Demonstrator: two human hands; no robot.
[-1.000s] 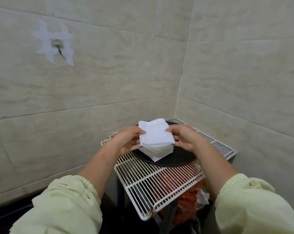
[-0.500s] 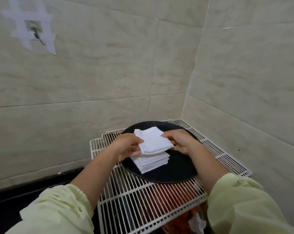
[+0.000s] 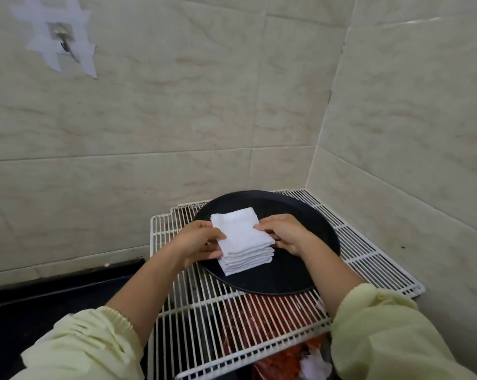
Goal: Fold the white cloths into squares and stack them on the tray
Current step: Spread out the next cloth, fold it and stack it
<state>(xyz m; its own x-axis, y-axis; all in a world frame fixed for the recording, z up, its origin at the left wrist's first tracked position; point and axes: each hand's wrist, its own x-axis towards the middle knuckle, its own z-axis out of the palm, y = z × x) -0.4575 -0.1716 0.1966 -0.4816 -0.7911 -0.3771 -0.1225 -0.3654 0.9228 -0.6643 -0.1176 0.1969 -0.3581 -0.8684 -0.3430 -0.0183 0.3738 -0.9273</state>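
- Lowered since the earlier frame: the top cloth (image 3: 237,229) was held tilted above the pile and now lies nearly flat on the stack of folded white cloths (image 3: 245,259). The view has also tipped down, so more rack shows.
- Left hand (image 3: 201,241): thumb over the top cloth's left edge, fingers curled at the side below it, pinching.
- Right hand (image 3: 282,233): fingertips on the right edge, other fingers curled against the side, also pinching. Can't tell whether either pinch catches lower layers too.
- The stack sits on the round black tray (image 3: 300,267), left of the tray's middle, lower centre of frame. The tray rests on a white wire rack (image 3: 259,333) in a tiled corner.
- Step in hand, my read: seating this square on the pile.
- To do it well, line its corners up with the layers under it before letting go, then press flat. Release both sides together so it doesn't drag skewed.
- The top cloth's near right corner looks to overhang the layers below a little and probably needs a nudge.
- Edges: the stack's left side is near the tray's left rim, with little margin there. Bare tray lies right of the stack and in front of it. The gaps between the rack wires could catch a loose cloth corner.
- Room: walls stand close behind and at frame right, so the free way out for the hands is back toward the person.
- A red bag (image 3: 259,319) lies under the rack, out of the way. A taped wall hook (image 3: 62,39) sits upper left, not relevant.
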